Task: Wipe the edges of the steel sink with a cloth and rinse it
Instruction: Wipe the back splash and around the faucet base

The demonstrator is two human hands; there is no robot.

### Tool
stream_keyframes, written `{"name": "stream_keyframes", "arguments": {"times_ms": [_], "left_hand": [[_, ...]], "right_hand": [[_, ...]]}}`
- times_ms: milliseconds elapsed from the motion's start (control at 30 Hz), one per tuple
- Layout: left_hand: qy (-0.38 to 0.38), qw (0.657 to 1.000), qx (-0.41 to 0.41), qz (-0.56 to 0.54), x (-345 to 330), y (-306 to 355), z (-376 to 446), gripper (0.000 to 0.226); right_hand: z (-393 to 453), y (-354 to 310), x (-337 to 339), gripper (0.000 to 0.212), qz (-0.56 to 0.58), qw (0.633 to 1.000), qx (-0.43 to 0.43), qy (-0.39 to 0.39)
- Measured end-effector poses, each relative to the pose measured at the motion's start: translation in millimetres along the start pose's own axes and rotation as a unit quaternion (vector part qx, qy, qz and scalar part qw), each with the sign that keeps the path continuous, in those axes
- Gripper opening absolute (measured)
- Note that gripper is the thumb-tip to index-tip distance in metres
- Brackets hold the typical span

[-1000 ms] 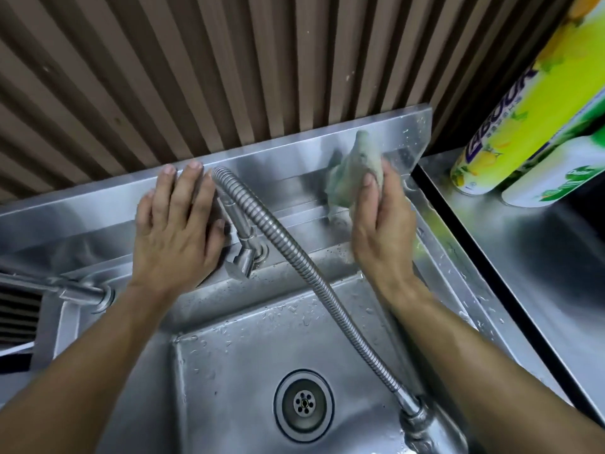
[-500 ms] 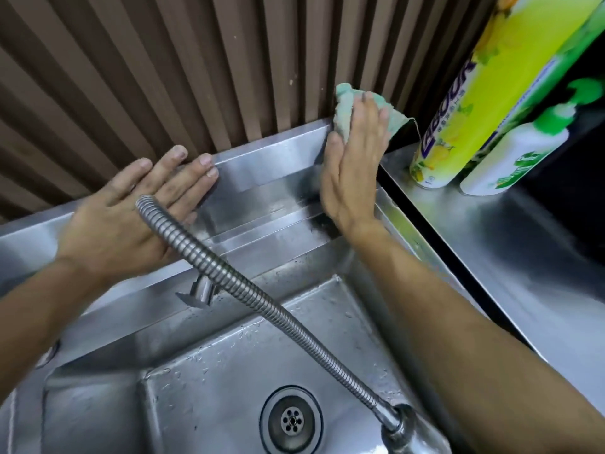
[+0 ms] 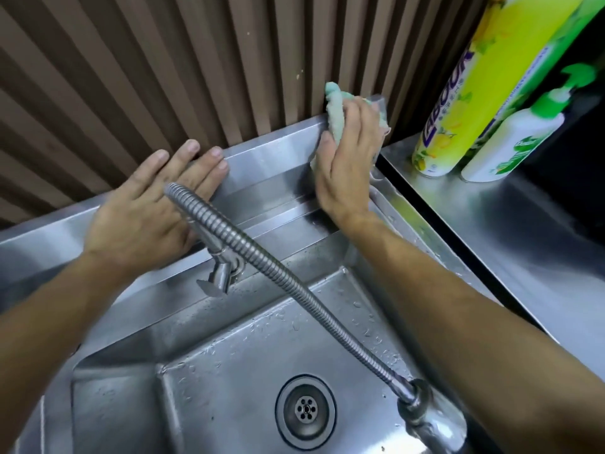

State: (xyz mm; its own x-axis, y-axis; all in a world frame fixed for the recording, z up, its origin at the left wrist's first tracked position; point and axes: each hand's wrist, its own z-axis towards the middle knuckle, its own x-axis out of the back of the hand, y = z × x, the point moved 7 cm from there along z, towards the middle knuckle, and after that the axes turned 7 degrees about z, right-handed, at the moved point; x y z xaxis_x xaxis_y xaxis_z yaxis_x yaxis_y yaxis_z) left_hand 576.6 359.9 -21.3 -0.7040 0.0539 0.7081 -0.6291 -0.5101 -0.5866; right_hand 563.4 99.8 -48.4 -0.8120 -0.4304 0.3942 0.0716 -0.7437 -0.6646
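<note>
The steel sink (image 3: 271,158) fills the lower view, its raised back edge running along the wall. My right hand (image 3: 347,158) presses a pale green cloth (image 3: 335,116) against the right end of that back edge; the thumb curls round the cloth's left side and the fingers wrap over its top. My left hand (image 3: 147,208) lies flat on the back ledge with straight fingers, holding nothing. The basin is wet, with a round drain (image 3: 306,409) at the bottom.
A ribbed flexible faucet hose (image 3: 278,276) crosses from the tap (image 3: 219,273) down to the lower right. A yellow-green bottle (image 3: 471,86) and a white-green pump bottle (image 3: 514,142) stand on the steel counter (image 3: 523,231) to the right. A slatted brown wall (image 3: 163,70) is behind.
My right hand slid the cloth from the face of the back panel up onto its top edge at the right corner. My left hand stayed flat on the ledge.
</note>
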Motion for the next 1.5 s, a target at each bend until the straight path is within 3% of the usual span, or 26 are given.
{"name": "stream_keyframes", "arguments": {"times_ms": [67, 167, 267, 333, 400, 533, 633, 700, 767, 833, 900, 1000, 1100, 1200, 1267, 1333, 1400, 1467, 1500], "left_hand": [[0.008, 1.000, 0.000, 0.029, -2, 2, -1, 0.062], [0.008, 1.000, -0.001, 0.020, -3, 1, -2, 0.063], [0.022, 0.999, 0.000, 0.024, -1, -1, -3, 0.064], [0.021, 1.000, 0.000, 0.016, 0, 1, -2, 0.065], [0.011, 1.000, 0.010, 0.017, -2, 0, -1, 0.066], [-0.016, 1.000, 0.019, 0.019, -7, -1, -1, 0.065], [-0.027, 0.999, 0.013, 0.017, -8, -1, -1, 0.065], [-0.019, 1.000, 0.015, 0.011, -7, 0, -1, 0.063], [0.012, 1.000, 0.011, 0.015, -3, 0, -4, 0.059], [0.024, 1.000, -0.008, 0.008, -1, -2, -6, 0.059], [0.009, 1.000, -0.014, -0.003, -1, -3, -5, 0.060], [-0.003, 1.000, -0.007, -0.004, -2, -2, -3, 0.060], [-0.006, 1.000, -0.006, 0.001, -1, -2, -2, 0.061], [0.000, 1.000, 0.014, 0.001, 1, -1, -1, 0.065], [0.012, 0.999, 0.029, 0.014, 2, -2, -3, 0.069], [0.012, 0.999, 0.021, 0.025, 2, -5, -7, 0.074], [0.009, 1.000, 0.010, 0.019, 1, -5, -6, 0.077], [0.003, 1.000, 0.010, 0.003, 1, -3, -4, 0.074], [-0.004, 1.000, 0.012, -0.002, 1, -3, -3, 0.072]], "right_hand": [[-17, -18, -16, 0.053, 0.026, 0.999, -0.028, -0.015], [-71, -78, -54, 0.061, 0.002, 0.980, 0.130, -0.153], [-70, -74, -51, 0.061, -0.023, 0.958, 0.228, -0.171], [-43, -43, -35, 0.060, -0.030, 0.979, 0.162, -0.120], [-15, -1, -14, 0.060, 0.002, 0.999, 0.025, -0.046], [-5, 20, -5, 0.057, 0.160, 0.967, -0.190, 0.058], [-39, -26, -23, 0.059, 0.213, 0.945, -0.236, 0.078], [-74, -74, -36, 0.058, 0.254, 0.940, -0.226, 0.039], [-105, -105, -39, 0.057, 0.320, 0.910, -0.263, 0.006], [-115, -101, -32, 0.053, 0.378, 0.864, -0.330, 0.024], [-97, -76, -11, 0.054, 0.370, 0.858, -0.345, 0.088], [-46, -42, 19, 0.053, 0.323, 0.901, -0.257, 0.135], [-12, -28, 2, 0.054, 0.214, 0.963, -0.150, 0.071], [-33, -47, -28, 0.054, 0.132, 0.985, -0.108, -0.003], [-67, -79, -45, 0.054, 0.111, 0.989, 0.015, -0.101], [-93, -95, -53, 0.056, 0.089, 0.964, 0.147, -0.201], [-88, -87, -48, 0.058, 0.052, 0.944, 0.227, -0.233], [-71, -67, -37, 0.061, 0.040, 0.946, 0.212, -0.242], [-60, -54, -28, 0.059, 0.057, 0.959, 0.162, -0.225]]}}
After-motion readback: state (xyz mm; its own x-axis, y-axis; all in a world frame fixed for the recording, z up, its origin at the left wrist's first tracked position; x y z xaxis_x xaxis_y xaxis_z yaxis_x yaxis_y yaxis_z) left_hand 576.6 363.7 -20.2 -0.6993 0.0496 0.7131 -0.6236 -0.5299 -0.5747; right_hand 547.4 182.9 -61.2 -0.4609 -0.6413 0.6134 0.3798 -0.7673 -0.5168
